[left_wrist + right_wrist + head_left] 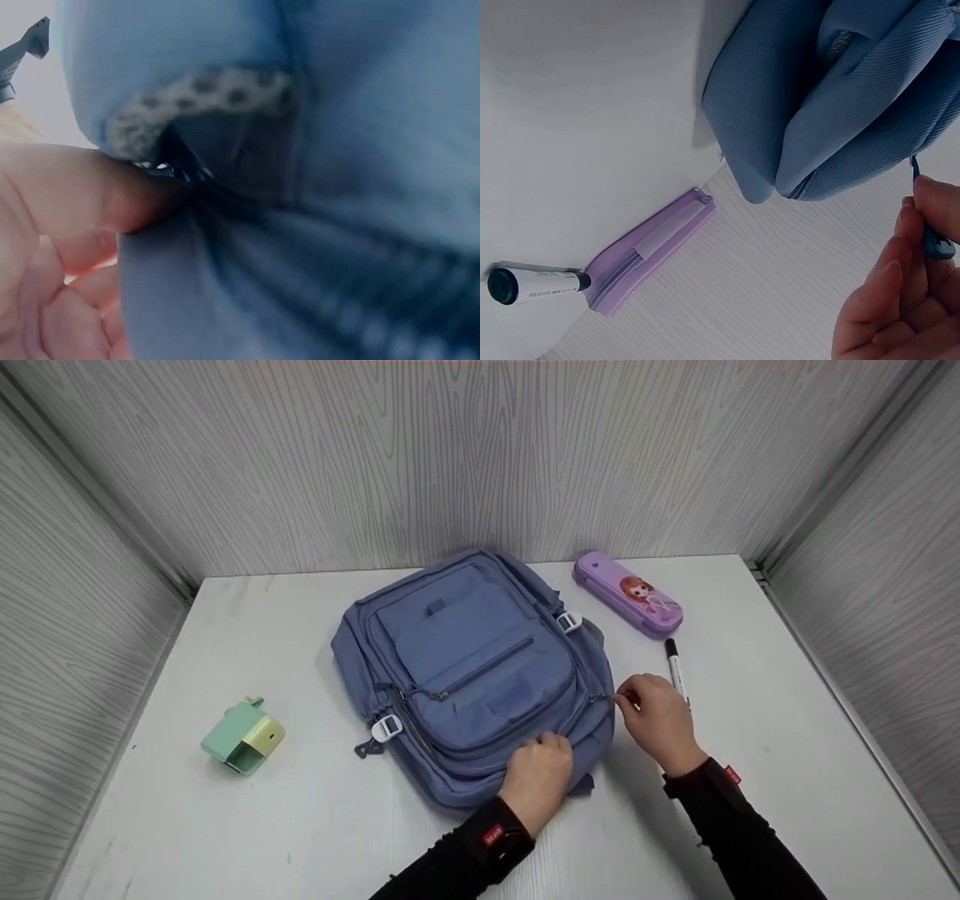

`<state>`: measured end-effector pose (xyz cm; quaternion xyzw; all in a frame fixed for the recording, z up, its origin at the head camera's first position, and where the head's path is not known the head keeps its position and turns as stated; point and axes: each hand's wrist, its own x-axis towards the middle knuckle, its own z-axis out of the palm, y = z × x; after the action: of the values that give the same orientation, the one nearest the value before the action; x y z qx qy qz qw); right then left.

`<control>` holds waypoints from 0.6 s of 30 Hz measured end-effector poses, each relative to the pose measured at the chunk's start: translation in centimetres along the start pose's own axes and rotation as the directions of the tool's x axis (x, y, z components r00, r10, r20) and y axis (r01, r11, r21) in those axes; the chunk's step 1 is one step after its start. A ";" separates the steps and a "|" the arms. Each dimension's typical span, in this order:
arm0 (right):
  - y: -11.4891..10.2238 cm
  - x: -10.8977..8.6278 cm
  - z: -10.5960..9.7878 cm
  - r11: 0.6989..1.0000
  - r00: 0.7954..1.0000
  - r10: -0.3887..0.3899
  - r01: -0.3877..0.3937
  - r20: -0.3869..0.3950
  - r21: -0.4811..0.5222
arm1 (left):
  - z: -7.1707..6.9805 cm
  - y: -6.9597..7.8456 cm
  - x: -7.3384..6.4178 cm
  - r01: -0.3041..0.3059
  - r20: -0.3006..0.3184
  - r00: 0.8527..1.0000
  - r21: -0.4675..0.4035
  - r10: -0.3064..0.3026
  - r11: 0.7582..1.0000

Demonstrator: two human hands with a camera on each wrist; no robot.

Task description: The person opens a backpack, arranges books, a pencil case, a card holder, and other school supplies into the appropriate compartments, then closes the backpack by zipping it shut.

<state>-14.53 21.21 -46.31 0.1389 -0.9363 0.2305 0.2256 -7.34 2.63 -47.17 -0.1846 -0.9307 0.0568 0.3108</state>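
A blue backpack [465, 611] lies at the middle of the white tabletop [300, 832], its front panel facing up, and both hands are at work on its near and right-hand parts. The left hand [538, 772] grips the bag's near edge with curled fingers; from the left wrist the thumb presses on the blue cloth close to a line of zip teeth [375, 322], beside a strip of pale trim with dark spots [217, 90] (that view is blurred, so the finer detail there is hard to read). The right hand [660, 724] pinches a small dark blue zip pull [937, 244] between thumb and fingers, just off the right side of the bag, with the other fingers folded in behind it. A white buckle [387, 728] sits on the bag's left side and a second white buckle [569, 621] on its right, and a short zip [491, 666] runs slantwise across the front pocket. Beyond the right hand, a purple pencil case [622, 591] printed with a red-haired cartoon figure lies near the far edge of the tabletop, and a marker [676, 666] with a white barrel and black cap lies between that case and the hand, its cap just beside the case. Well apart on the left stands a small green and yellow box-shaped object [232, 731] with an opening in its near side. Black sleeves [450, 859] cover both forearms, and grey wood-grain panels [450, 457] rise around the tabletop.
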 end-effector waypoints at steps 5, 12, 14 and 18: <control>0.1 0.4 0.1 1.000 1.000 -0.016 0.016 0.006 -0.018 | -1.0 -2.1 -0.8 -0.096 0.107 0.988 -0.117 0.108 0.989; -0.2 0.7 0.6 1.000 0.999 0.001 -0.001 0.032 -0.012 | -1.4 -5.4 -1.9 -0.160 0.150 0.966 -0.297 0.212 0.941; -0.3 0.7 0.8 1.000 0.999 0.002 -0.001 0.036 -0.013 | -1.3 -6.4 -2.0 -0.182 0.151 0.959 -0.327 0.241 0.927; -0.6 0.9 1.1 1.000 0.998 0.014 -0.013 0.053 -0.019 | -1.0 -8.2 -2.5 -0.217 0.159 0.943 -0.375 0.293 0.901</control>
<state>-15.52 20.01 -46.52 0.1365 -0.9450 0.2197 0.2002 -7.37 -5.88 -45.95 -0.3511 -0.9208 -0.0512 0.1617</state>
